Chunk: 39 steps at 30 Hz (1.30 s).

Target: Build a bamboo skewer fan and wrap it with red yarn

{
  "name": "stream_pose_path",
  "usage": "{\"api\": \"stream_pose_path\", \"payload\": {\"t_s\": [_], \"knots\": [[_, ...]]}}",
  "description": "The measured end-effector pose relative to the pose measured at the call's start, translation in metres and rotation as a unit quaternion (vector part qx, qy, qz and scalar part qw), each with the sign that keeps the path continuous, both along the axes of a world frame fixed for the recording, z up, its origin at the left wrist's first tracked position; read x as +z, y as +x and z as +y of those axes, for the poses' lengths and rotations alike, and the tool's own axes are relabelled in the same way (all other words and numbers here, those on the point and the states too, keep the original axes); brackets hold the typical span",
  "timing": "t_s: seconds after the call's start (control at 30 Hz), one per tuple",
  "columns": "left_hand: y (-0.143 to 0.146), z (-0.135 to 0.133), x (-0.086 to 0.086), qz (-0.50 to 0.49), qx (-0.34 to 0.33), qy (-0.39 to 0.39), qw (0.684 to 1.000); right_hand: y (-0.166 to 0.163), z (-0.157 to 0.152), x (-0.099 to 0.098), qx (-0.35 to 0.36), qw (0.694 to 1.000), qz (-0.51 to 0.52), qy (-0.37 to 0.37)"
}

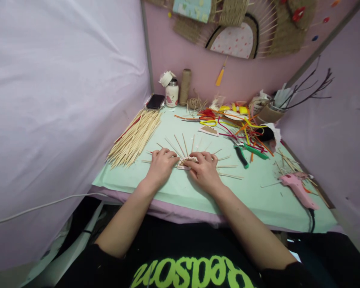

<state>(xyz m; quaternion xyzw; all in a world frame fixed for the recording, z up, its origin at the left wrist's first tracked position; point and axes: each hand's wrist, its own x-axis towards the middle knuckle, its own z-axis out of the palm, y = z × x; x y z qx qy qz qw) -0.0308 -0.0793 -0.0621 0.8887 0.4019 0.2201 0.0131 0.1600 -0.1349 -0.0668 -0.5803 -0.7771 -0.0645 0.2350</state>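
Observation:
A fan of thin wooden sticks (195, 154) radiates from a small hub on the mint-green table cover (198, 192). My left hand (161, 164) rests on the fan's left side, fingers curled and pressing down on the sticks. My right hand (204, 168) lies just right of it, fingers bent over the hub where the sticks meet. The two hands almost touch at the fingertips. What lies under the fingers is hidden.
A large bundle of loose sticks (135, 138) lies at the left. Green-handled pliers (241, 154) and coloured pipe cleaners (237, 126) sit at the right, a pink glue gun (298, 190) nearer the right edge. A phone (155, 101), bottle (171, 93) and twine spool (185, 86) stand at the back.

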Motion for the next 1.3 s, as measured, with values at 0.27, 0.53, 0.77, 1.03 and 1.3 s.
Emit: {"api": "stream_pose_path", "payload": {"t_s": [0.27, 0.53, 0.77, 1.03, 1.3], "knots": [[-0.0003, -0.0002, -0.0016, -0.002, -0.001, -0.008, 1.000, -0.0002, 0.0007, 0.0003, 0.006, 1.000, -0.002, -0.003], [0.0001, -0.0010, -0.0016, 0.002, 0.000, -0.010, 1.000, -0.0019, -0.0001, 0.0033, 0.002, 1.000, -0.012, -0.004], [0.0005, -0.0004, -0.0030, 0.003, 0.003, -0.016, 1.000, -0.0026, -0.0010, 0.0048, -0.003, 0.999, -0.037, -0.008], [0.0005, -0.0002, -0.0034, 0.004, 0.001, -0.009, 1.000, -0.0026, -0.0010, 0.0048, 0.001, 0.999, -0.040, -0.002], [0.0012, -0.0008, -0.0030, -0.003, 0.004, -0.010, 1.000, -0.0029, -0.0006, 0.0041, 0.000, 1.000, -0.023, 0.000]]}}
